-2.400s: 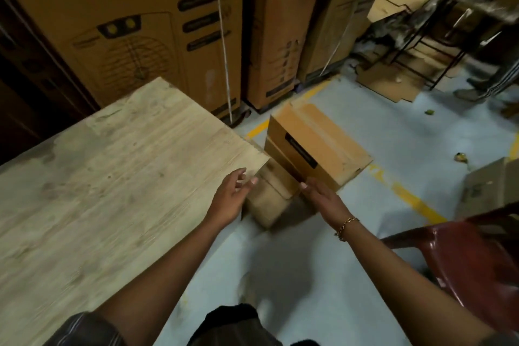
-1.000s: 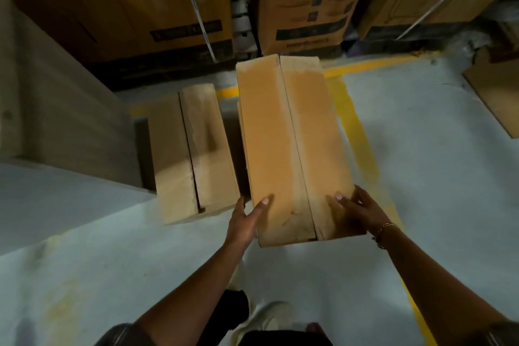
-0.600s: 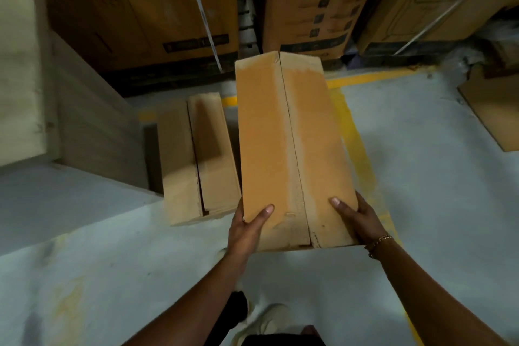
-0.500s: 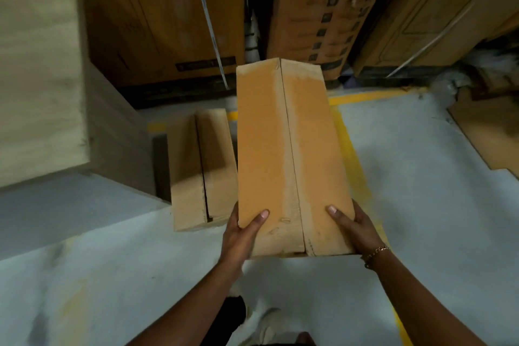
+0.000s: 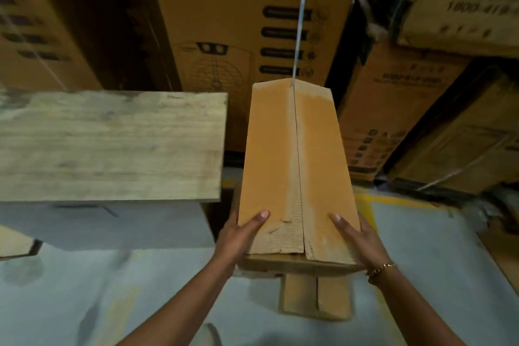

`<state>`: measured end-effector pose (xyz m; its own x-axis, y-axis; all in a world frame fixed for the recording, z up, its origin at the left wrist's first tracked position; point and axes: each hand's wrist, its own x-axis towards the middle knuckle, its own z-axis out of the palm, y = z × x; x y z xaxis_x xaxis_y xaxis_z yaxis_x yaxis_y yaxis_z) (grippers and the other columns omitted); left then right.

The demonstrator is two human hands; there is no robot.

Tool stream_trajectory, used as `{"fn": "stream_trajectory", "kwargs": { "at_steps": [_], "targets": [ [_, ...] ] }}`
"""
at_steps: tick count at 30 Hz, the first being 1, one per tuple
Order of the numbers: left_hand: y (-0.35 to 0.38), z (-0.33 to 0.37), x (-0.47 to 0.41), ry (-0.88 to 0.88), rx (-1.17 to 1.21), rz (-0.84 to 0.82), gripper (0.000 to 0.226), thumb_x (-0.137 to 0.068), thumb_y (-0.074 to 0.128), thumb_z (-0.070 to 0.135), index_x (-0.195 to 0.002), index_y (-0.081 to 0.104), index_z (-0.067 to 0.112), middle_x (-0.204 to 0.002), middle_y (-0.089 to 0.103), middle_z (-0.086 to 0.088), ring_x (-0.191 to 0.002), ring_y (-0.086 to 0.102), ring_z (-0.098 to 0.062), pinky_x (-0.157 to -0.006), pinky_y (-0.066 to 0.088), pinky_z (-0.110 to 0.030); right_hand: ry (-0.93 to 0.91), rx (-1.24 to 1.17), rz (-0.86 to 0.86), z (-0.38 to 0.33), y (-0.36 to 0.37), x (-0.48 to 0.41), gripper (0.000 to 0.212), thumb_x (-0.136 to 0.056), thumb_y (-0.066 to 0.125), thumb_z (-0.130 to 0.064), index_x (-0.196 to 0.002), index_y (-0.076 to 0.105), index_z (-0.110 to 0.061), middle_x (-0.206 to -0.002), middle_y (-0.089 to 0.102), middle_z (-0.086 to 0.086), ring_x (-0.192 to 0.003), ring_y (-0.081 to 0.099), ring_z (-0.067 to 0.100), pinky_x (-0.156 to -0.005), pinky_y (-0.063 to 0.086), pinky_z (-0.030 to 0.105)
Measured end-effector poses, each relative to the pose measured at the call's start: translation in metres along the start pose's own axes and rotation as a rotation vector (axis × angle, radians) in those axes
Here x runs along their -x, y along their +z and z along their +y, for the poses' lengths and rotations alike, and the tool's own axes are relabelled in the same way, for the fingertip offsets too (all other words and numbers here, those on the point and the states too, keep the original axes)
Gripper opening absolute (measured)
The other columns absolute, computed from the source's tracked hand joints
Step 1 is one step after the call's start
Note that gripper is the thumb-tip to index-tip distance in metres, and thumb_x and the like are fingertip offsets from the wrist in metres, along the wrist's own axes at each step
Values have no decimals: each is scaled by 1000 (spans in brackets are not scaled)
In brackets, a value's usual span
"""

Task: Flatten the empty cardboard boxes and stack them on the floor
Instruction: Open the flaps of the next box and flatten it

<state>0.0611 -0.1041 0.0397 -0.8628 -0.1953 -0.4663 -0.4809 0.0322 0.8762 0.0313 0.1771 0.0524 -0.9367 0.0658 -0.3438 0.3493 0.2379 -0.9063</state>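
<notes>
So I've got the long cardboard box (image 5: 295, 163) up off the floor (image 5: 435, 261), right beside the wooden table (image 5: 112, 143). My left hand (image 5: 241, 236) and right hand (image 5: 358, 236) both grip its near end, thumbs on top, fingers round the sides. Flaps are shut and nothing's flattened yet, so I'd call this the pick-up stage. Next move: pop that centre seam, then squash it flat.

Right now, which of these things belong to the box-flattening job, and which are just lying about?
Job: long cardboard box, gripped by left hand and right hand; smaller box on the floor below it.
Lying about: wooden table; big printed cartons behind; yellow floor line.
</notes>
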Motion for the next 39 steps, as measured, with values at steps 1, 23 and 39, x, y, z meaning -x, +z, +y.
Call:
{"fn": "stream_trajectory", "kwargs": {
  "at_steps": [1, 23, 39],
  "targets": [
    [-19, 9, 1, 16, 11, 20, 86, -61, 75, 79, -136, 57, 42, -120, 70, 15, -113, 65, -14, -102, 50, -43, -27, 19, -20, -14, 14, -3, 38, -81, 72, -51, -115, 64, -36, -106, 73, -12, -96, 70, 10, -86, 56, 35],
    [-465, 55, -75, 63, 201, 402, 76, -73, 77, 68, -137, 59, 31, -124, 70, 6, -113, 65, -19, -105, 49, -44, -164, 136, -437, -234, 476, -77, 52, -81, 70, -57, -126, 54, -36, -107, 65, -18, -95, 62, 4, -72, 48, 22],
    [-567, 67, -189, -87, 23, 503, 92, -73, 62, 83, -145, 45, 30, -134, 64, -2, -110, 63, -24, -98, 52, -45, -170, 381, -540, -273, 614, -187, 72, -68, 66, -76, -125, 61, -32, -119, 66, -15, -104, 62, 8, -89, 51, 31]
  ]
}}
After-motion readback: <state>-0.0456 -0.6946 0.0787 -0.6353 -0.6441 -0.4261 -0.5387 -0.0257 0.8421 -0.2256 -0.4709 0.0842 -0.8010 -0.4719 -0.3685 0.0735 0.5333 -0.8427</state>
